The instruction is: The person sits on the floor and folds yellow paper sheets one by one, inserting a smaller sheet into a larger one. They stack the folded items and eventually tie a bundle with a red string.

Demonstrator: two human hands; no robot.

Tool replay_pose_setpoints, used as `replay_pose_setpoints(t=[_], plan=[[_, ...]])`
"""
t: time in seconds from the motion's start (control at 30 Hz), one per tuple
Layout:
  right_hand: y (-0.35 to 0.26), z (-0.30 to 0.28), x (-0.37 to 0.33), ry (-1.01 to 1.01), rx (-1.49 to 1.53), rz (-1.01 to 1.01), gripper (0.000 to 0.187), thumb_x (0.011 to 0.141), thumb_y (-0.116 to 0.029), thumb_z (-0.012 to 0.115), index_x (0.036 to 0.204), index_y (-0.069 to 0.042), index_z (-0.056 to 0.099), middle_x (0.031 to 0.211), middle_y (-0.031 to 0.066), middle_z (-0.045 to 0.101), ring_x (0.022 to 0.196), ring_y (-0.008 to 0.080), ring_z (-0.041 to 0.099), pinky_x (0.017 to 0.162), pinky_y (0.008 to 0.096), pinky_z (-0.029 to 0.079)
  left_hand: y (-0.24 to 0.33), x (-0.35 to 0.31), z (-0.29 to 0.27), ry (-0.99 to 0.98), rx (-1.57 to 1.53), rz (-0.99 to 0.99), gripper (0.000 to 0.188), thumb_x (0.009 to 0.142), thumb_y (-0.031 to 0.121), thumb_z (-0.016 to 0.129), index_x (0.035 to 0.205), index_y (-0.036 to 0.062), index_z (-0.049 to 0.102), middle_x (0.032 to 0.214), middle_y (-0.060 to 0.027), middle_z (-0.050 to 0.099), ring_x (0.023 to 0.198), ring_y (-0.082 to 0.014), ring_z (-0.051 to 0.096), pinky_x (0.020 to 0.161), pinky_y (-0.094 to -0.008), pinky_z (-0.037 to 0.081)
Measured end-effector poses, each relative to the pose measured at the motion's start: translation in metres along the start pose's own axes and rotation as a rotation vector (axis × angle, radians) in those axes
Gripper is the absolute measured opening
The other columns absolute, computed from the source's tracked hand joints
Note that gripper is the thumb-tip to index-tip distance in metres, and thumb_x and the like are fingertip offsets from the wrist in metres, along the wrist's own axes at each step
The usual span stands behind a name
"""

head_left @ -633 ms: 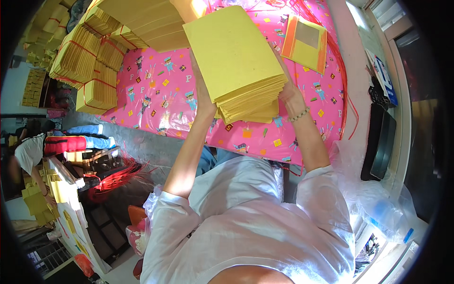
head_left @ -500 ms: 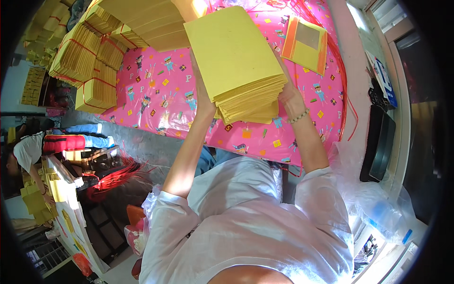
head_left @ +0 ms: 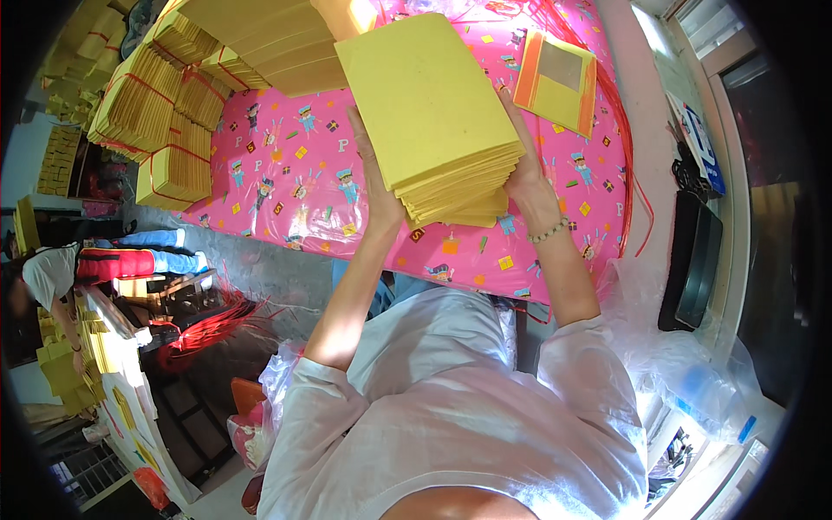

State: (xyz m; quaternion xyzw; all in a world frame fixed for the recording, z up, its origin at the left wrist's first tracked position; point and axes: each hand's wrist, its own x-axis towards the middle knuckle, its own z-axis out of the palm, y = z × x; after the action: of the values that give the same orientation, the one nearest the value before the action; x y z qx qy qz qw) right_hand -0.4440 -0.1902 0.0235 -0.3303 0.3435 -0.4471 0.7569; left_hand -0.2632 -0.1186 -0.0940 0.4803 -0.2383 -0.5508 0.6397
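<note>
A thick stack of yellow paper envelopes (head_left: 433, 113) is between my two hands, above the table with the pink patterned cover (head_left: 299, 217). Along the stack's left side lies my left hand (head_left: 377, 178), its fingers stretched up the edge and its palm near the lower corner. On the opposite side, my right hand (head_left: 527, 186) presses against the edge, with a beaded bracelet (head_left: 549, 230) on the wrist. The envelopes fan out unevenly at the end nearest me. The undersides of the stack and parts of my fingers are hidden.
Bundles of yellow envelopes tied with red string (head_left: 143, 95) pile up at the far left. A yellow envelope with an orange border and grey window (head_left: 562, 69) lies at the right, beside red strings (head_left: 626, 130). Another person (head_left: 56, 277) works at a table on the left.
The stack stays almost in place between my hands. My left hand has shifted slightly right at the wrist. The other person's arm at the left has moved a little.
</note>
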Motion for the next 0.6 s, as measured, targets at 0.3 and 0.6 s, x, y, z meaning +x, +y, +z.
replay_pose_setpoints(t=[0.3, 0.6], plan=[[0.002, -0.002, 0.003, -0.024, -0.033, 0.022, 0.059, 0.095, -0.047, 0.047, 0.138, -0.007, 0.045, 0.138, 0.0081, 0.047, 0.121, 0.0160, 0.047, 0.102, 0.0318, 0.037, 0.034, -0.005, 0.018, 0.089, 0.107, 0.131, 0.075, 0.098, 0.059, 0.022, 0.145, 0.0014, 0.028, 0.146, -0.0151, 0.034, 0.132, -0.0268, 0.034, 0.109, -0.0388, 0.026], [0.025, -0.039, -0.050, 0.230, -0.700, -1.010, 0.011, 0.092, -0.006, 0.055, 0.101, 0.000, 0.058, 0.098, 0.0084, 0.059, 0.088, 0.0171, 0.057, 0.074, 0.0285, 0.045, 0.102, 0.047, 0.015, -0.067, 0.304, 0.376, 0.077, 0.097, 0.062, 0.021, 0.140, 0.0003, 0.038, 0.134, -0.0114, 0.050, 0.124, -0.0227, 0.045, 0.104, -0.0374, 0.032]])
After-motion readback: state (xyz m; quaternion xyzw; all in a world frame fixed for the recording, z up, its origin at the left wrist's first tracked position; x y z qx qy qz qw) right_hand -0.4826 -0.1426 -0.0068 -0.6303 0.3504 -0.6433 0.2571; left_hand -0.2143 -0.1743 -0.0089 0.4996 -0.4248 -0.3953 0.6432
